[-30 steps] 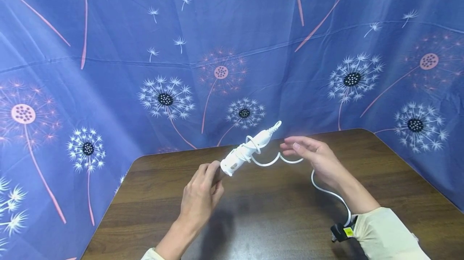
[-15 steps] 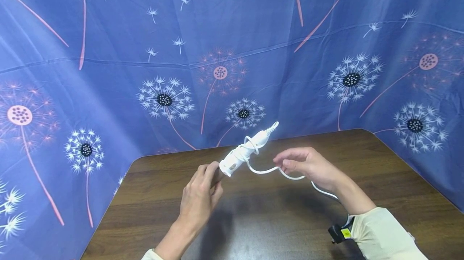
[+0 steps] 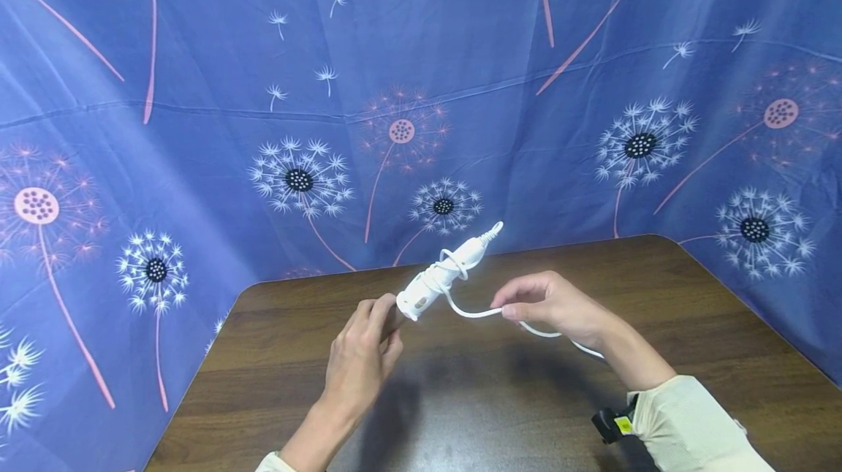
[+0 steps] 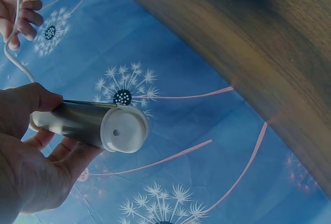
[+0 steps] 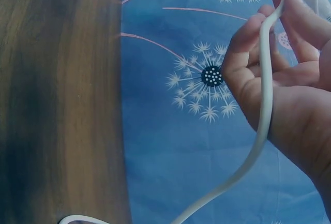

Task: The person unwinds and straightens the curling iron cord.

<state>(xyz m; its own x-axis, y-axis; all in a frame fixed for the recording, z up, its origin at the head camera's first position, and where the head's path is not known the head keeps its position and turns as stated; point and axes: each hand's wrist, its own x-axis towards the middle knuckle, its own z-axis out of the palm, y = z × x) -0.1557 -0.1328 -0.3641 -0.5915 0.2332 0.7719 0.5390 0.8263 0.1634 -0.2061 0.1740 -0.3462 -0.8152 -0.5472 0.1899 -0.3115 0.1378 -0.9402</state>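
Observation:
A curling iron (image 3: pixel 434 280) with a white handle is held above the table, tilted up to the right. My left hand (image 3: pixel 360 351) grips its metal barrel (image 4: pixel 77 123), and the barrel's white end cap (image 4: pixel 126 130) points toward the left wrist camera. The white cord (image 3: pixel 475 314) loops round the handle, then hangs in a sag across to my right hand (image 3: pixel 555 310). The thumb and index finger of that hand pinch the cord. In the right wrist view the rest of the cord (image 5: pixel 266 74) runs down past the palm.
A brown wooden table (image 3: pixel 473 406) lies beneath both hands. Behind it hangs a blue curtain (image 3: pixel 500 128) with a dandelion print. A black device with a yellow label (image 3: pixel 615 424) is at the right sleeve.
My right hand has come down and slightly left, its fingers closing from loose to a pinch on the cord. The curling iron and left hand have barely moved.

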